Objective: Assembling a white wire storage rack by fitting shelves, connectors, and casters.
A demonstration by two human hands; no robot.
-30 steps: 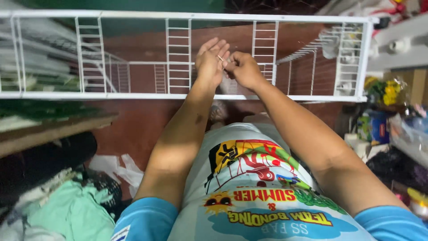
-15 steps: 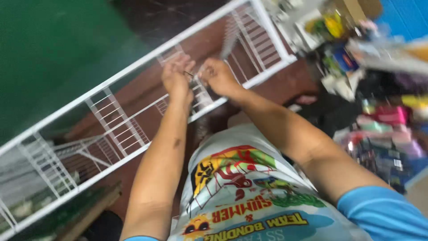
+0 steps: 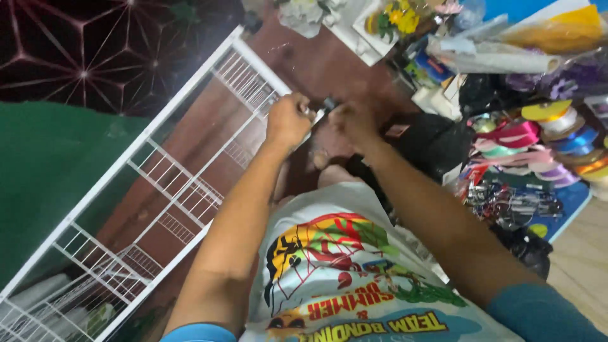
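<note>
Item, our left hand [image 3: 288,120]: grip closed into a fist on the rail of the white wire rack [image 3: 183,190], at the rack's far end, thumb side turned toward the other hand. Item, our right hand [image 3: 354,123]: fingers curled and pressed together just beside the left, pinching a small dark piece [image 3: 328,103] that sits between the two hands at the rail; blur keeps us from telling what the piece is or whether it is joined to the rack. Item, the rack itself: a long white frame of rails, cross-bars and small wire grids, running on a slant from the hands down to the lower left corner of the view, over the reddish-brown floor [image 3: 209,126]. Progress, as we judge it: the frame stands assembled along its whole visible length, and the work in hand is confined to that one spot at its far end, not yet released. Item, green sheet [image 3: 57,177] left of the rack. Item, rolls of coloured ribbon [image 3: 551,136] well to the right, with flat packets [image 3: 513,206] on a blue mat [image 3: 567,212]. Item, rolled paper [image 3: 500,60] and artificial flowers [image 3: 396,19] beyond the hands.
</note>
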